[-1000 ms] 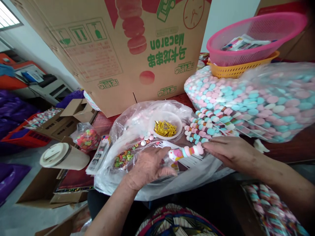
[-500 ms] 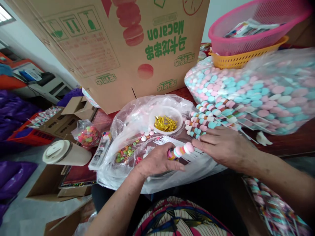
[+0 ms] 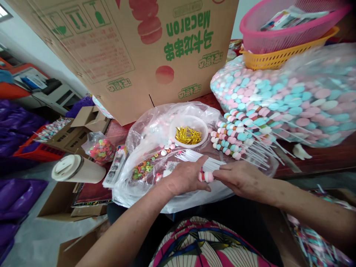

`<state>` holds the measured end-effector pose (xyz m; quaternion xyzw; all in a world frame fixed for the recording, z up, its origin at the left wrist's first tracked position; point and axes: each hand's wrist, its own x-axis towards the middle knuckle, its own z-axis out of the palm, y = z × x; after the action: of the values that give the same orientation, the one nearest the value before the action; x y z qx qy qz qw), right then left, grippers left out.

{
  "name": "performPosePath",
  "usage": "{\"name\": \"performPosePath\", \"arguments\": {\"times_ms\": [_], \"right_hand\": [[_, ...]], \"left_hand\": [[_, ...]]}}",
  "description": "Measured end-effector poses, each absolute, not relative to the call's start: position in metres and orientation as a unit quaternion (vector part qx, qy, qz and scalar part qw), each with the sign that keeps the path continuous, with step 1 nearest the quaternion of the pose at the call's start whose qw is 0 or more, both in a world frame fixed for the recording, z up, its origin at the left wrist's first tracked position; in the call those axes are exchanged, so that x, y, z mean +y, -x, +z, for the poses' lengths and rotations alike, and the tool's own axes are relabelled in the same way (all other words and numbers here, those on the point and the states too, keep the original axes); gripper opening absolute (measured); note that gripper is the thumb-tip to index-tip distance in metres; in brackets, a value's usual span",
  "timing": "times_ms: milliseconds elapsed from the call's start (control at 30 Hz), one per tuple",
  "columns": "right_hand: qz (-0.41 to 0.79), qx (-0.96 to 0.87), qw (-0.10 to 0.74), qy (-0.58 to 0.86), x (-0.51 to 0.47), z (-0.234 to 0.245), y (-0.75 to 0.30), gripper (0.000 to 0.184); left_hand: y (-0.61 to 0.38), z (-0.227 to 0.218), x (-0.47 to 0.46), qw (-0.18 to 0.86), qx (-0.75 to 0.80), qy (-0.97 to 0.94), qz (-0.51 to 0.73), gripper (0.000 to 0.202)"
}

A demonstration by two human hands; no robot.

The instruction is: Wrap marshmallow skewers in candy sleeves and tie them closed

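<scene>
My left hand (image 3: 185,178) is closed around one end of a candy skewer (image 3: 206,177), of which only pink and white pieces show between my hands. My right hand (image 3: 239,178) pinches its other end, fingers pressed together. Both hands rest over a clear plastic sheet (image 3: 144,129) on the table. Just beyond them lie white sticks (image 3: 194,157), a white bowl of gold twist ties (image 3: 188,135), loose ring candies (image 3: 142,170) and a row of finished pastel skewers (image 3: 236,139).
A big "Macaron" cardboard box (image 3: 133,52) stands behind. A large clear bag of pastel candies (image 3: 289,96) fills the right, with pink (image 3: 289,33) and yellow (image 3: 278,57) baskets on top. A lidded cup (image 3: 78,170), a small candy bag (image 3: 100,149) and open boxes (image 3: 80,128) sit left.
My hands have drawn together toward me. The candy skewer, earlier showing several pieces between them, is now mostly covered by my fingers.
</scene>
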<state>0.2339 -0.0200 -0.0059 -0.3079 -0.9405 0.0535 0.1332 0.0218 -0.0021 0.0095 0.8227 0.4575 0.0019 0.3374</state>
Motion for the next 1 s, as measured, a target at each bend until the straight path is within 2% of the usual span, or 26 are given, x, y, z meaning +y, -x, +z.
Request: {"name": "performPosePath", "arguments": {"times_ms": [133, 200, 233, 333, 400, 533, 600, 800, 867, 1000], "right_hand": [[0.059, -0.92, 0.152, 0.357, -0.02, -0.017, -0.236, 0.019], [0.044, -0.915, 0.189, 0.355, -0.021, -0.016, -0.24, 0.021], [0.039, -0.913, 0.206, 0.35, -0.021, -0.015, -0.241, 0.022], [0.019, -0.916, 0.22, 0.335, -0.023, -0.01, -0.242, 0.023], [0.0, -0.923, 0.188, 0.336, -0.024, -0.005, -0.241, 0.023], [0.011, -0.935, 0.123, 0.331, -0.021, 0.007, -0.238, 0.019], [0.013, -0.942, 0.122, 0.312, -0.018, 0.013, -0.236, 0.017], [-0.16, -0.933, 0.149, 0.286, -0.015, 0.022, -0.223, 0.021], [-0.149, -0.943, 0.157, 0.254, -0.016, 0.021, -0.216, 0.021], [-0.051, -0.965, 0.118, 0.23, -0.011, 0.023, -0.206, 0.019]], "left_hand": [[-0.007, 0.025, 0.003, 0.286, 0.448, -0.847, -0.014, 0.108], [0.01, 0.032, 0.005, 0.282, 0.444, -0.85, -0.032, 0.104], [0.018, 0.034, 0.005, 0.287, 0.444, -0.847, -0.059, 0.093], [0.03, 0.031, -0.001, 0.323, 0.469, -0.815, -0.112, 0.043], [0.027, 0.025, -0.007, 0.296, 0.522, -0.793, -0.107, 0.027], [0.014, 0.018, -0.016, 0.156, 0.573, -0.796, -0.119, 0.025], [0.009, 0.019, -0.018, 0.139, 0.56, -0.808, -0.117, 0.029], [0.008, 0.027, -0.017, 0.222, 0.549, -0.805, -0.042, 0.041], [0.005, 0.026, -0.017, 0.251, 0.531, -0.809, -0.03, 0.039], [-0.003, 0.023, -0.017, 0.278, 0.517, -0.809, -0.032, 0.036]]}}
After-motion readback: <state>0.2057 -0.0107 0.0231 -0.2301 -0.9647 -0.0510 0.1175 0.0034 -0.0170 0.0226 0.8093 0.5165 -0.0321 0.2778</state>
